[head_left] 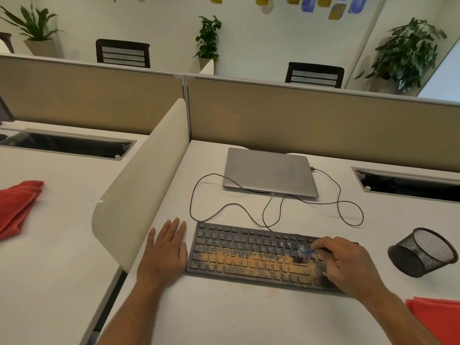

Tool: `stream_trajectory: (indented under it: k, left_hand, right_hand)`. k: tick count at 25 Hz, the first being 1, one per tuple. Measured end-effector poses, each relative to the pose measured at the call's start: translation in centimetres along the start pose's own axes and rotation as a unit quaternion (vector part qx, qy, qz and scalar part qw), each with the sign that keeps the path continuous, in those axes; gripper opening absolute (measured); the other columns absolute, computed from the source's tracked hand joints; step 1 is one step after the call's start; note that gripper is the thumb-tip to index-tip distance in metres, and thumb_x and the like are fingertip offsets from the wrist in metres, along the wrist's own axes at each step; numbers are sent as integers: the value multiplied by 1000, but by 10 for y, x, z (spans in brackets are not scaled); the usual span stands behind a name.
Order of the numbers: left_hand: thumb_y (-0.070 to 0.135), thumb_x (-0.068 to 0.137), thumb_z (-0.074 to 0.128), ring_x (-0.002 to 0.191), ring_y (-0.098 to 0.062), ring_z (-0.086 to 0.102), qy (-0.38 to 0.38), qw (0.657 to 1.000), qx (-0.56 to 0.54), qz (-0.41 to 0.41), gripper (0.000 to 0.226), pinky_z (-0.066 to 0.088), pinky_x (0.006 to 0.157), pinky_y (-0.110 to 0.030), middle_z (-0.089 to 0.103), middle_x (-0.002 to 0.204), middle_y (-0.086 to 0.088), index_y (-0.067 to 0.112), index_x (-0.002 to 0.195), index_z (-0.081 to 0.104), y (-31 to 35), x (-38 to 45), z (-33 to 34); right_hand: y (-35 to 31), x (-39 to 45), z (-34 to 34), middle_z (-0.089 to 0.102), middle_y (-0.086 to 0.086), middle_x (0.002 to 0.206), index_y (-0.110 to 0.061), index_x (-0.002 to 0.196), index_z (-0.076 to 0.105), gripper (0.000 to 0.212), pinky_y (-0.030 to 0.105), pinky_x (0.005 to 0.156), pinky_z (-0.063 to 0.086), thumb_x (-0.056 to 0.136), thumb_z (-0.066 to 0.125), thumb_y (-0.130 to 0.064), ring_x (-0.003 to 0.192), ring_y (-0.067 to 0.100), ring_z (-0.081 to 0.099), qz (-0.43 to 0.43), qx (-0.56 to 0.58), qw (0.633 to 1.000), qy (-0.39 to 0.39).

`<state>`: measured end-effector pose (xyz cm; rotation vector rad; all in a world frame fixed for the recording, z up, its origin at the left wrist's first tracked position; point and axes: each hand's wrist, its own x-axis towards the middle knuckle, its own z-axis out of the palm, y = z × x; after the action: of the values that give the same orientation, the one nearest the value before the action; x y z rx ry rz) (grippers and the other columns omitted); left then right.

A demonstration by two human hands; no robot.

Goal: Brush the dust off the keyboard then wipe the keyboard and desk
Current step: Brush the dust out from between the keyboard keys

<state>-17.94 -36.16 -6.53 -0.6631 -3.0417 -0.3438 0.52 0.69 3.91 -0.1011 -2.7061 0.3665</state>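
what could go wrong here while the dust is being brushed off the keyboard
1. The orange dust may get pushed between the keys of the keyboard or onto the desk.
2. The brush in the right hand works near the cable, so strokes could snag it.

Orange dust [251, 261] speckles the dark grey keyboard [249, 245].
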Motion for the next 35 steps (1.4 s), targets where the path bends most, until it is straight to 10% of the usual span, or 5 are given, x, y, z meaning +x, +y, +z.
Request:
stream_trajectory:
  k: [35]
  left_hand:
    - [47, 90, 1, 154, -12, 3, 5, 1000, -3, 2, 75, -5, 125, -42, 11, 167, 6, 24, 160, 17, -1, 0, 1]
  right_hand:
    - [-13, 0, 19, 62, -10, 68, -25, 94, 68, 22, 28, 46, 49, 78, 72, -12, 56, 8, 54, -42, 16, 999, -5]
